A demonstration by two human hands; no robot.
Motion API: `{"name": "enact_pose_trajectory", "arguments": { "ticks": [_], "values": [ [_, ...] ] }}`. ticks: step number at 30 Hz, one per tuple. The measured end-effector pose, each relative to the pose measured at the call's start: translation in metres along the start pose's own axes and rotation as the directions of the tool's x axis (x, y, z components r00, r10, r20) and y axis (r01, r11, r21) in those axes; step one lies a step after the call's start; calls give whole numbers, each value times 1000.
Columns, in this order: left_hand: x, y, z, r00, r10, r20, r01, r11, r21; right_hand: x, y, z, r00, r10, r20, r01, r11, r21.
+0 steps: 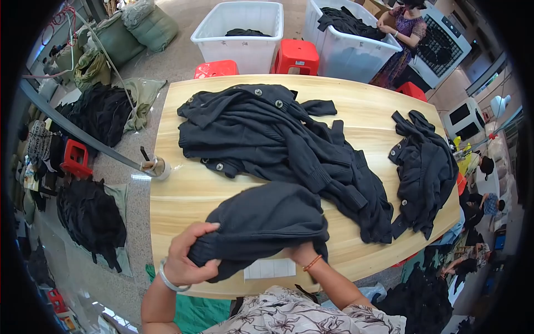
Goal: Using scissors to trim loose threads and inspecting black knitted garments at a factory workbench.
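Note:
My left hand (192, 253) is closed on the ribbed end of a dark knit garment (267, 222), thumb over the near side. The garment is bunched up above the table's near edge. My right hand (303, 255) reaches in under the garment's right part, and its fingers are hidden by the cloth. Just beyond lies a heap of dark buttoned knitwear (250, 128), with sleeves and ribbed cuffs trailing to the right. Another dark knit garment with buttons (425, 167) lies crumpled at the table's right side. A white sheet of paper (270, 269) shows beneath the held garment.
The wooden table (172, 195) has a cup (158, 168) at its left edge. Beyond it stand red stools (296, 55) and white bins (239, 47) holding dark cloth. A person (400, 36) works at the right bin. Dark garment piles (92, 220) lie on the floor at left.

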State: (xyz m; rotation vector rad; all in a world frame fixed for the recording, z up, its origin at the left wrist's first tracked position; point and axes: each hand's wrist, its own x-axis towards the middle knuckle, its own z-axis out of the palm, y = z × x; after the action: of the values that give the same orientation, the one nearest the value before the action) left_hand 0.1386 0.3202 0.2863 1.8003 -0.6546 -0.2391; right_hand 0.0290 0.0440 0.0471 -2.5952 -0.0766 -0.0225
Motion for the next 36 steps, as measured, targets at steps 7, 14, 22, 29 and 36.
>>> {"name": "enact_pose_trajectory", "arguments": {
  "ticks": [7, 14, 22, 29, 36],
  "values": [
    [112, 6, -50, 968, 232, -93, -221, 968, 117, 123, 28, -157, 976, -82, -202, 108, 987, 120],
    [277, -29, -88, 875, 421, -240, -373, 901, 220, 257, 43, -283, 845, -399, -357, 213, 862, -460],
    [244, -304, -158, 940, 81, -330, 254, 478, 841, 126, 119, -213, 900, 428, -79, -424, 821, -383],
    [106, -249, 116, 980, 131, 150, -193, 802, 565, -71, 287, -212, 465, 776, -425, -879, 463, -116],
    [71, -168, 362, 941, 31, 337, -78, 989, 128, -128, 254, -133, 590, 756, -282, -793, 609, -28]
  ]
}}
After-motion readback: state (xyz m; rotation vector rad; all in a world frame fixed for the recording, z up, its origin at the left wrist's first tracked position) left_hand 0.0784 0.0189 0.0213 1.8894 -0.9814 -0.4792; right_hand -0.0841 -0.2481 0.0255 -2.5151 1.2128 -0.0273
